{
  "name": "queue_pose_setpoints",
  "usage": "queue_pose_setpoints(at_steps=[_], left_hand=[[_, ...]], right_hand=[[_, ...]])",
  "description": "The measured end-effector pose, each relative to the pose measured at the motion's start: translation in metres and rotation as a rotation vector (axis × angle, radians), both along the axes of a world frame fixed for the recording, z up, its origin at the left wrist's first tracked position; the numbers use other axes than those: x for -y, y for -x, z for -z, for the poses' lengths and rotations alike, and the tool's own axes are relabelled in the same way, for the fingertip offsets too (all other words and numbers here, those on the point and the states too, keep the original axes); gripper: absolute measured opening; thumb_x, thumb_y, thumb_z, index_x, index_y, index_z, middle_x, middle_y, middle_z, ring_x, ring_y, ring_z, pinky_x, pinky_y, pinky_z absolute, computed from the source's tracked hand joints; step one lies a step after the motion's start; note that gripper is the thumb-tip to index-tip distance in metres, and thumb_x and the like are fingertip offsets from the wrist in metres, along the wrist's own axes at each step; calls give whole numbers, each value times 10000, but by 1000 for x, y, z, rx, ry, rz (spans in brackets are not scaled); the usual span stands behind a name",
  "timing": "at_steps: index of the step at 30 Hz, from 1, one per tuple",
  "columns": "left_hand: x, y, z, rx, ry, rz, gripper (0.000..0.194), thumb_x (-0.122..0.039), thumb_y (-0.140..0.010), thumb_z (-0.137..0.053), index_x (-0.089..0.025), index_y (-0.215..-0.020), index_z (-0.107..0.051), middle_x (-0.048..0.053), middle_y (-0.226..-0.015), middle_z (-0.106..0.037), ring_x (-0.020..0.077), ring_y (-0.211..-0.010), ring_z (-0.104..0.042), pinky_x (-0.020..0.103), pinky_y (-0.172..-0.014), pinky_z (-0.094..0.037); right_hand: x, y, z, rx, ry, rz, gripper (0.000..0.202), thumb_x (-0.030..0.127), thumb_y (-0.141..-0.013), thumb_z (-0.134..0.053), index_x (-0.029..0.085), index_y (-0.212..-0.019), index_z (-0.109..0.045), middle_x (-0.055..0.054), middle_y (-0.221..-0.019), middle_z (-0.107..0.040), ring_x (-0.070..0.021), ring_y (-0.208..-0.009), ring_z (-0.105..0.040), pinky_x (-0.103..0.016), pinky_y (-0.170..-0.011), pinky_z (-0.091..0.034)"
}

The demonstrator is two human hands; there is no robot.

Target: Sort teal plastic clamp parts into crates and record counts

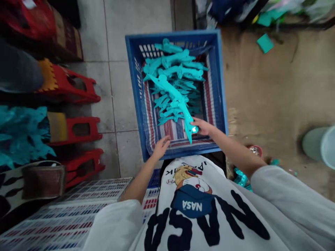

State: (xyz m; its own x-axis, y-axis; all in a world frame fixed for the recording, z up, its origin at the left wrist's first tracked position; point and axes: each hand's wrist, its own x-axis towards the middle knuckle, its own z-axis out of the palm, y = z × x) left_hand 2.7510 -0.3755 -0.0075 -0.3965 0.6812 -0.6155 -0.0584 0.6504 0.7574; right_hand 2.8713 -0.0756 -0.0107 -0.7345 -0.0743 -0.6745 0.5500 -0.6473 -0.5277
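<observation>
Far left, red plastic stools [70,129] line the tiled floor [125,153]. My left hand [161,146] is loose and released, fingers slightly bent, over the near side of the blue lattice crate [223,87]. Inside, a red, white and blue striped liner [169,129] sits under spiky, lobed turquoise pieces [178,59]. One long, knobbly piece [171,91] slants over them, its near end between my hands, gripped by my right hand [202,126] and shiny there. Below, "NASA" reads twice on my white shirt [192,205], around a cartoon figure. Far right stands a pale bucket [312,146].
</observation>
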Motion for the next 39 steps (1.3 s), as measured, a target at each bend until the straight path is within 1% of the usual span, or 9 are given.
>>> queue_pose_setpoints(at_steps=[5, 8, 10, 14, 21, 26, 29, 33, 39], left_hand=[[-122, -27, -73, 412, -423, -188, 818, -538, -906, -684, -299, -1620, -362, 102, -1623, -508, 259, -1443, -550, 433, -1156, -531], [-146, -38, -101, 595, -427, -166, 906, -430, -839, -766, -359, -1608, -292, 79, -1506, -598, 244, -1340, -627, 449, -1104, -564], [-148, -43, -106, 599, -398, -137, 910, -405, -845, -759, -374, -1595, -244, 58, -1392, -650, 214, -1222, -679, 436, -1063, -580], [-149, -61, -98, 324, -391, -122, 723, -461, -962, -664, -325, -1548, -263, 64, -1352, -622, 166, -1215, -654, 377, -1112, -536], [-158, -96, -88, -31, -331, -116, 547, -692, -1045, -396, -242, -1344, -481, 111, -1287, -645, 185, -1194, -639, 317, -1037, -516], [-175, -99, -94, -19, -296, -21, 659, -822, -919, -531, -205, -1137, -612, 7, -834, -622, 145, -731, -583, 256, -700, -469], [-184, -93, -104, 66, -326, 39, 691, -868, -865, -564, -186, -947, -647, 13, -824, -600, 139, -748, -563, 247, -689, -458], [-181, -84, -115, 323, -178, 45, 718, -816, -721, -787, -195, -1040, -621, -21, -789, -572, 120, -659, -545, 240, -621, -467], [-155, -80, -112, 611, 41, -28, 710, -611, -591, -954, -210, -1089, -644, -46, -731, -594, 101, -578, -546, 212, -536, -462]], right_hand=[[56, -28, -82, -166, -798, 273, 560, 597, -950, -616, 241, -1382, -602, -88, -1323, -684, -251, -1176, -653, -441, -1096, -534], [65, -37, -98, -17, -1294, 533, 511, 578, -1044, -434, 194, -1291, -664, -151, -1257, -681, -274, -1177, -630, -463, -1125, -490], [64, -43, -101, 12, -1399, 540, 529, 598, -1050, -396, 192, -1204, -699, -163, -1159, -693, -284, -1108, -640, -460, -1070, -511], [67, -51, -101, -55, -1225, 428, 634, 697, -1035, -349, 199, -1198, -705, -143, -1131, -711, -284, -1089, -646, -464, -1057, -511], [82, -67, -97, 20, -724, 615, 621, 778, -929, -542, 223, -1197, -621, -41, -1101, -703, -206, -1054, -656, -370, -1038, -527], [71, -81, -96, 109, -517, 799, 612, 794, -831, -649, 230, -1047, -549, -3, -896, -623, -183, -855, -627, -309, -785, -558], [60, -86, -102, 133, -644, 753, 590, 778, -850, -649, 231, -1054, -562, -5, -913, -618, -182, -868, -610, -322, -814, -548], [54, -88, -111, 133, -691, 648, 581, 750, -858, -677, 232, -1103, -580, -15, -965, -657, -195, -927, -631, -344, -855, -552], [61, -88, -118, 118, -365, 530, 681, 735, -706, -799, 219, -1074, -550, -7, -906, -656, -181, -827, -627, -326, -743, -550]])
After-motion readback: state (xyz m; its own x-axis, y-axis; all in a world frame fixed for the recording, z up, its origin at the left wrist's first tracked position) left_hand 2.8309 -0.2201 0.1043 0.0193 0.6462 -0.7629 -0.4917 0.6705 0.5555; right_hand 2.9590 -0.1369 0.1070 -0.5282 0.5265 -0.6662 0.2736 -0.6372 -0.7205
